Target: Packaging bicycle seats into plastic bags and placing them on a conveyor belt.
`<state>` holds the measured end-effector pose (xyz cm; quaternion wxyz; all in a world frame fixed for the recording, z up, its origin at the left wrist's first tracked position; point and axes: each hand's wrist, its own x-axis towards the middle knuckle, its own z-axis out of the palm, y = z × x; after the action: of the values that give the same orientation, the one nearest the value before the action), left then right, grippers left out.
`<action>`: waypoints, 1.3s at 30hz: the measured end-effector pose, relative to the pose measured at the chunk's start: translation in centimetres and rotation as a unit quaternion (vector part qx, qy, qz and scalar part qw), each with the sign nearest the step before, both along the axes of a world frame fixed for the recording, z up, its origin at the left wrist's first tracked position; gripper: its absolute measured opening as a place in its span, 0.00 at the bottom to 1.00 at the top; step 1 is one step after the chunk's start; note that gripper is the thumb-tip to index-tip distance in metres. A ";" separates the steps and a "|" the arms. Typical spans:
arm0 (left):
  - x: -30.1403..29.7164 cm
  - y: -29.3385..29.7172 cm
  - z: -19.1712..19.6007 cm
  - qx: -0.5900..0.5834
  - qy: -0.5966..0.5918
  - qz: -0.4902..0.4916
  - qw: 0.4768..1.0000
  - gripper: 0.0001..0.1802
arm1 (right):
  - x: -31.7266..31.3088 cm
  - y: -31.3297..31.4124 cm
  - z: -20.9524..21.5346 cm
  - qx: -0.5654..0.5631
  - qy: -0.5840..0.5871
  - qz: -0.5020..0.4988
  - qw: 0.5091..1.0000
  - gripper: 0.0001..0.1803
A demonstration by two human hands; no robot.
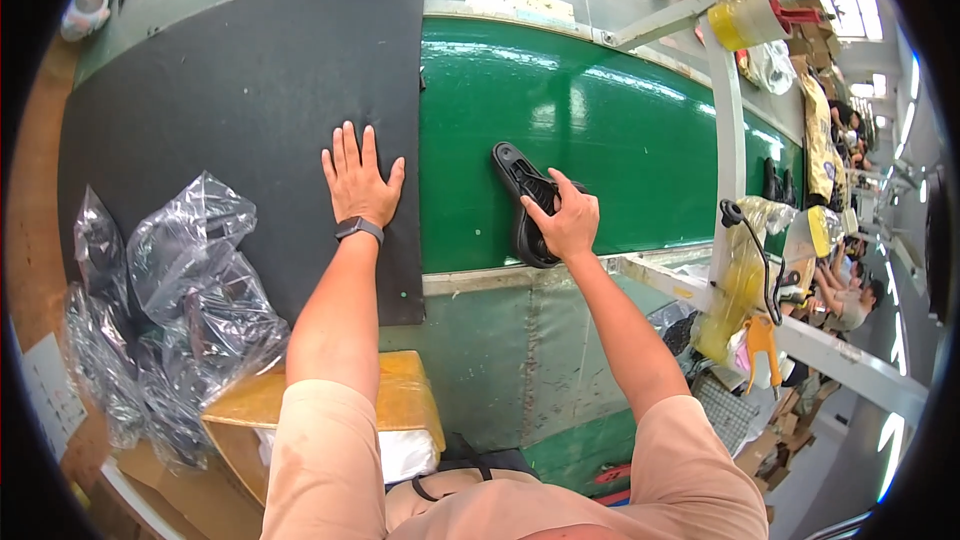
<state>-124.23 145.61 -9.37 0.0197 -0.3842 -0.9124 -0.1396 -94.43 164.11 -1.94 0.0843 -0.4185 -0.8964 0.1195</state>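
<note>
My left hand lies flat on a black mat, fingers stretched out, with a dark band on its wrist. It holds nothing. On the green conveyor belt, to the right of the mat, my right hand grips a black shoe by its side, thumb and fingers closed round its middle. One end of the shoe points away from me and the other lies at the belt's near edge. The hand covers part of the shoe.
Clear plastic bags are heaped on the mat's near left. Below stands a cardboard box. A white metal frame crosses the belt, carrying tape rolls and an orange-handled tool. More black shoes sit farther along the belt.
</note>
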 end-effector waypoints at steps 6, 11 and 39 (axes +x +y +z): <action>0.4 0.7 0.1 0.018 -0.003 -0.002 1.000 0.40 | -2.8 6.6 -0.3 0.022 0.202 0.048 0.978 0.36; 0.0 0.2 -0.8 0.043 0.002 0.006 0.999 0.38 | -12.9 21.6 -3.9 0.158 0.199 0.072 0.964 0.39; 0.2 2.7 -0.2 -0.083 -0.012 -0.023 0.996 0.42 | -30.2 50.6 -9.3 0.053 0.033 -0.067 0.996 0.57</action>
<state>-124.01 148.29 -9.54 -0.0264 -0.4040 -0.9118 -0.0688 -124.59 214.69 -11.28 0.1434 -0.4683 -0.8682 0.0799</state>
